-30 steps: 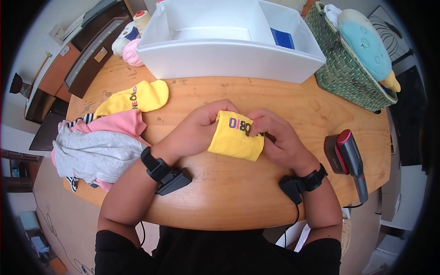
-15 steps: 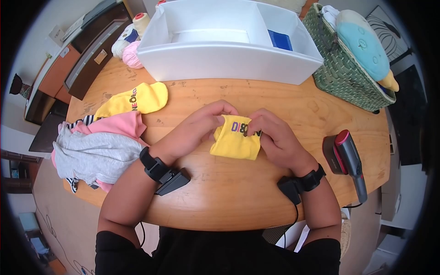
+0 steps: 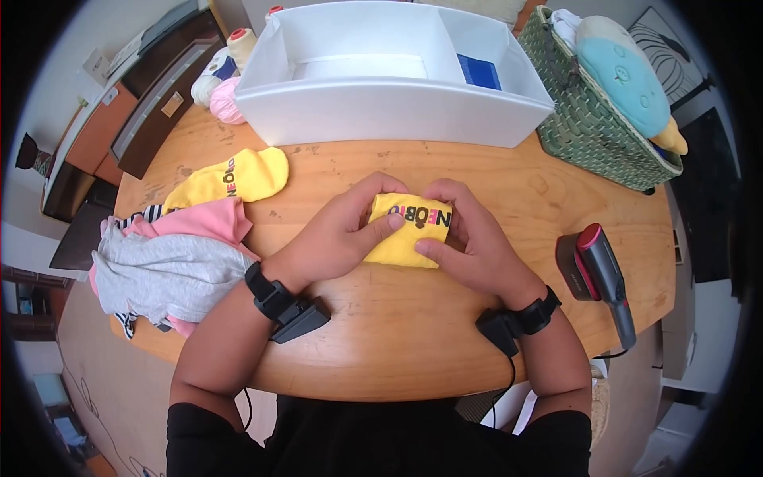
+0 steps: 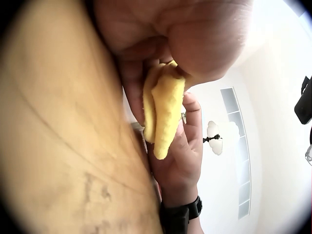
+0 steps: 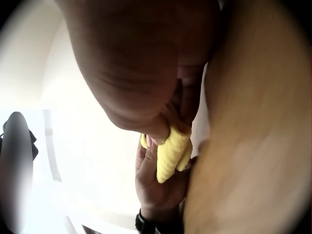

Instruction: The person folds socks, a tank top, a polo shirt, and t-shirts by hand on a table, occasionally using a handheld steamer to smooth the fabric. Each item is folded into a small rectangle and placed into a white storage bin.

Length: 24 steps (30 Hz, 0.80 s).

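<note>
A folded yellow sock (image 3: 408, 238) with dark and coloured lettering is held between both hands above the table. The left hand (image 3: 338, 230) grips its left side, thumb across the front; the right hand (image 3: 477, 246) grips its right side, thumb on the lower front. The fingers behind the sock are mostly hidden in the head view. In the left wrist view the sock (image 4: 168, 112) shows folded layers at its edge, and in the right wrist view the folded sock (image 5: 173, 153) sits under the thumb.
Another yellow sock (image 3: 230, 179) lies at the left, beside pink and grey clothes (image 3: 171, 258). A divided white box (image 3: 389, 111) holding a blue item (image 3: 478, 72) stands at the back. A woven basket (image 3: 596, 127) and a dark handheld appliance (image 3: 598, 270) are at the right.
Both thumbs have come onto the sock's front, and more of its lettering shows. The right fingers no longer cover the upper right of the lettering.
</note>
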Tool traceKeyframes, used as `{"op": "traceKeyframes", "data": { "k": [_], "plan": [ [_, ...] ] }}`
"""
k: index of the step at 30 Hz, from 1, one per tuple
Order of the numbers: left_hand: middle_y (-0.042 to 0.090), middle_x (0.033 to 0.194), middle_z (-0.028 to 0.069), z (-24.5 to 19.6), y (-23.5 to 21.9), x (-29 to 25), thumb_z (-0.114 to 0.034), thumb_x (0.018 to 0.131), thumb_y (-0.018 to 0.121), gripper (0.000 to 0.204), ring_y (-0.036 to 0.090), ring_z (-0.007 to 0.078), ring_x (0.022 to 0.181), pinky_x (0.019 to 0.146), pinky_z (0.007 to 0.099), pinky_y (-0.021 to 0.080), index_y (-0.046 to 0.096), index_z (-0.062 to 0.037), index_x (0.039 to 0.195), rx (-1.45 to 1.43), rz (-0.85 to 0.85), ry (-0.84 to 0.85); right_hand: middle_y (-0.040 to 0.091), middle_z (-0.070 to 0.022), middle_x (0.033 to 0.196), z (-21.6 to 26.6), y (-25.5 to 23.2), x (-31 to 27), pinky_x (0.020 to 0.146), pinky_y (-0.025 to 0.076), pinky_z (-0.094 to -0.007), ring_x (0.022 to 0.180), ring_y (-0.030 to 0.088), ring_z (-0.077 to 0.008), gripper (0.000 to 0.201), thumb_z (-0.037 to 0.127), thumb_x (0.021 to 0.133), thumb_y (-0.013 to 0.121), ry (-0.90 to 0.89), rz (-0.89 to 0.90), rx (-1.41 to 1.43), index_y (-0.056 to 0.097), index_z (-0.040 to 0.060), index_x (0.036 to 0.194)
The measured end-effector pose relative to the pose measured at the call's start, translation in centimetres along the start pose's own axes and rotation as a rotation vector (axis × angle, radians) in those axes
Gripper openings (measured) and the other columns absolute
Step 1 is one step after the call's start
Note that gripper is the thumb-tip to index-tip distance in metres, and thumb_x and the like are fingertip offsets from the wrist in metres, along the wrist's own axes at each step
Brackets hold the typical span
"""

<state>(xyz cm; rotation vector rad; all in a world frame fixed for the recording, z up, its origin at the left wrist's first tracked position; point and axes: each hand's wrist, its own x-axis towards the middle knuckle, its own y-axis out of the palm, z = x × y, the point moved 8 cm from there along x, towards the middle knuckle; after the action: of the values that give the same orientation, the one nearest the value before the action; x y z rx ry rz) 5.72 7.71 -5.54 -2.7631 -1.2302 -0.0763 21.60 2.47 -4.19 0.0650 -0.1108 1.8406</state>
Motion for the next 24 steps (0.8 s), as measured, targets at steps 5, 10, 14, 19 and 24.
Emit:
{"op": "traceKeyframes", "data": {
  "k": [5, 10, 14, 19, 24],
  "plan": [
    [0.054, 0.087, -0.0032, -0.3, -0.2, 0.2, -0.016, 0.108, 0.066, 0.025, 0.046, 0.0036, 0.076, 0.065, 0.024, 0.04, 0.058, -0.0064, 0.13, -0.101, -0.074, -0.028, 0.061, -0.0063, 0.119, 0.6, -0.1, -0.1, 0.083, 0.054, -0.0271, 0.102, 0.063, -0.0102, 0.06, 0.004, 0.098, 0.073, 0.071, -0.027, 0.022, 0.043, 0.0025, 0.15],
    [0.06, 0.089, -0.0011, -0.7, 0.2, 0.0, -0.017, 0.107, 0.07, 0.028, 0.054, 0.0023, 0.081, 0.068, 0.0236, 0.044, 0.057, -0.0049, 0.129, 0.025, 0.063, -0.043, 0.066, -0.003, 0.105, 1.4, 0.1, -0.2, 0.076, 0.053, -0.0268, 0.088, 0.063, -0.0091, 0.051, 0.008, 0.097, 0.075, -0.032, 0.027, -0.189, 0.052, 0.0047, 0.143],
    [0.064, 0.114, 0.0015, -1.5, 0.9, -0.3, -0.007, 0.106, 0.068, 0.034, 0.059, 0.0024, 0.1, 0.084, 0.0219, 0.05, 0.053, -0.0038, 0.135, 0.007, 0.182, -0.192, 0.067, -0.0038, 0.09, 1.2, 0.1, -0.3, 0.07, 0.052, -0.0284, 0.076, 0.062, -0.0117, 0.045, 0.013, 0.095, 0.076, 0.063, 0.0, -0.263, 0.056, 0.0049, 0.135],
    [0.063, 0.111, -0.0008, -1.7, 0.8, -0.5, -0.006, 0.101, 0.073, 0.041, 0.058, 0.0033, 0.096, 0.082, 0.0228, 0.05, 0.052, -0.0048, 0.136, 0.027, 0.148, -0.151, 0.066, -0.0102, 0.076, 2.8, -0.5, -0.7, 0.064, 0.052, -0.0353, 0.066, 0.066, -0.0236, 0.047, 0.022, 0.092, 0.076, 0.194, -0.053, -0.597, 0.056, 0.0044, 0.13],
    [0.063, 0.109, 0.0026, -3.0, 0.6, -0.5, -0.002, 0.096, 0.074, 0.04, 0.061, 0.0119, 0.097, 0.085, 0.0283, 0.053, 0.057, -0.0055, 0.132, 0.31, 0.044, 0.027, 0.069, -0.0163, 0.081, 4.4, -0.2, -1.0, 0.069, 0.055, -0.0466, 0.077, 0.071, -0.037, 0.051, 0.031, 0.091, 0.074, 0.304, -0.006, -0.935, 0.055, 0.0049, 0.131]
  ]
}}
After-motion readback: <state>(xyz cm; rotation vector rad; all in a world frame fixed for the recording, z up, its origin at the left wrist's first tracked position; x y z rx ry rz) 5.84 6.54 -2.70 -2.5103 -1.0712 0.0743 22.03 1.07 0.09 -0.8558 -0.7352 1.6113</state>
